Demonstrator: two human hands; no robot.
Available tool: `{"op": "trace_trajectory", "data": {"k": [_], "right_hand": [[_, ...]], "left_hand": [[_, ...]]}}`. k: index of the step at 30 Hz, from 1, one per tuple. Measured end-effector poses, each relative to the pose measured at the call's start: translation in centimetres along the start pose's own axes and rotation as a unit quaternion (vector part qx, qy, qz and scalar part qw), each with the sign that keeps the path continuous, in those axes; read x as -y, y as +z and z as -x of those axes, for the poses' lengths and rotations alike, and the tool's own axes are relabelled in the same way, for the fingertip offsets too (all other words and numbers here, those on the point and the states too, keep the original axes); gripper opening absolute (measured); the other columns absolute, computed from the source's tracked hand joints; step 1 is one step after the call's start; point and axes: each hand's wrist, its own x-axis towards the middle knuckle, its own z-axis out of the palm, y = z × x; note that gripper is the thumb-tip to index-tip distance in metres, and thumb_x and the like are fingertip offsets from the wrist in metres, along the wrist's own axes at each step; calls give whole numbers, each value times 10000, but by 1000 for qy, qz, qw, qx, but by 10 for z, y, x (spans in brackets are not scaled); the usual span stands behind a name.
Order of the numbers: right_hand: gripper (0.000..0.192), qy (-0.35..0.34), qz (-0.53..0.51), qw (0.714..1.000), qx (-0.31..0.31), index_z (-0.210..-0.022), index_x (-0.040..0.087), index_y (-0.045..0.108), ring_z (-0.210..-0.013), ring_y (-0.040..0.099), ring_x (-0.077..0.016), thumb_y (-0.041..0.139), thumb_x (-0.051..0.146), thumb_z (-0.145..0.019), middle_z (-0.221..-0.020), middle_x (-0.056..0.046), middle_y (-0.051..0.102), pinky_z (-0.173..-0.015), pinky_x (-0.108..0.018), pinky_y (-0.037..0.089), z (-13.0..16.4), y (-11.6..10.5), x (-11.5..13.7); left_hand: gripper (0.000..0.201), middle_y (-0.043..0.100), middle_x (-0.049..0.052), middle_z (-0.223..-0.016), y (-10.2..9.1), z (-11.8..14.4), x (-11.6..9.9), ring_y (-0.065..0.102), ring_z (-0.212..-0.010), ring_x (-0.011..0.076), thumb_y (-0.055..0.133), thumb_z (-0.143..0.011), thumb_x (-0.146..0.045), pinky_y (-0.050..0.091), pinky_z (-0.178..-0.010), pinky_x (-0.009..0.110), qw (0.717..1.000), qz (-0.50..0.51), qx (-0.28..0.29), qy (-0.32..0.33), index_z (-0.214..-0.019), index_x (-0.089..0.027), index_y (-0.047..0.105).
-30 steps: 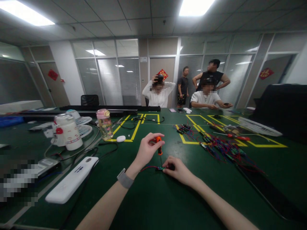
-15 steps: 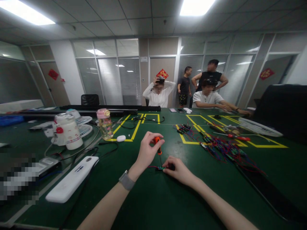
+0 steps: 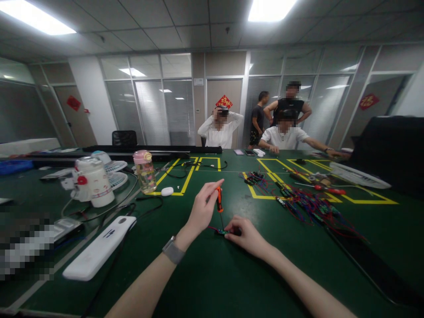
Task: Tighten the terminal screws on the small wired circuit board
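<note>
Orange-handled screwdriver (image 3: 219, 199) is pinched upright in the left hand (image 3: 202, 210), tip set down on a small wired part (image 3: 221, 231); that part is pinned flat to the green counter (image 3: 212, 274) under the right hand (image 3: 247, 234), fingertips closed on it so it cannot twist

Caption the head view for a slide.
Left hand steadies an orange-handled screwdriver upright on a small wired module pinned by the right hand.

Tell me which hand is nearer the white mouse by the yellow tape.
Left. The left hand, gripping the orange screwdriver, is just right of the mouse and nearer the camera. The right hand, on the small board, is farther right and lower.
</note>
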Motion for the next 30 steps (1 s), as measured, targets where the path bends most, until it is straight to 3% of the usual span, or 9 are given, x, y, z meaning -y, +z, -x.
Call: {"op": "trace_trajectory", "data": {"k": [3,8,11,14,17,20,22,26,30], "right_hand": [[31,6,-6,1000,1,-749,164,697,-710,542,-149,689,135,-740,-763,-8,580,-663,-256,427,0,0,1],[30,17,-21,1000,0,-752,161,708,-709,550,-151,702,137,-734,-766,-12,584,-669,-262,433,0,0,1],[21,14,-27,1000,0,-757,167,713,-705,552,-149,700,161,-743,-763,-12,588,-671,-263,436,0,0,-1],[43,-2,-33,999,4,-774,167,718,-704,554,-150,680,184,-762,-767,-17,604,-674,-264,441,0,-1,-4],[62,-7,-34,999,10,-790,168,725,-712,557,-151,670,188,-770,-773,-19,612,-681,-265,443,0,-2,-5],[67,3,-40,999,11,-802,162,729,-710,560,-154,676,184,-767,-778,-24,612,-676,-266,443,0,-2,-4],[69,6,-41,999,10,-807,162,730,-707,562,-155,679,178,-765,-776,-24,612,-678,-269,444,0,-3,-3],[71,7,-37,999,9,-801,170,736,-716,565,-159,677,166,-761,-775,-22,610,-691,-273,447,0,-3,-2],[68,17,-40,999,9,-800,171,736,-715,567,-160,685,173,-755,-779,-23,612,-700,-278,453,0,-2,-2]], "left_hand": [[357,621,84,-1094,0,-2,1,640,-937,183,487,-927,-267,538,-824,323,996,76,33,-39,-1266,-201,581],[223,580,38,-914,0,-1,-1,599,-838,157,659,-824,-286,517,-726,251,999,-26,-30,-9,-1027,-205,703],[307,599,67,-1091,1,0,-3,601,-981,175,528,-910,-268,510,-832,282,1000,7,23,-5,-1194,-232,638],[380,606,91,-1165,3,1,-4,632,-963,177,472,-928,-243,526,-833,308,994,87,59,-33,-1296,-207,555],[321,615,56,-987,5,3,-4,627,-840,157,581,-871,-250,533,-749,275,998,47,20,-27,-1184,-205,637],[238,577,34,-909,5,4,-7,595,-839,156,650,-828,-251,513,-742,257,999,-34,-12,6,-1059,-221,701],[262,586,50,-986,4,4,-10,592,-914,166,575,-886,-255,502,-812,279,999,-36,11,14,-1124,-239,681],[347,598,85,-1138,4,3,-12,605,-997,180,437,-949,-226,501,-866,307,996,53,65,-13,-1257,-219,595],[270,583,56,-964,5,4,-7,598,-835,150,551,-896,-252,522,-725,254,1000,15,9,-8,-1137,-207,666]]}}
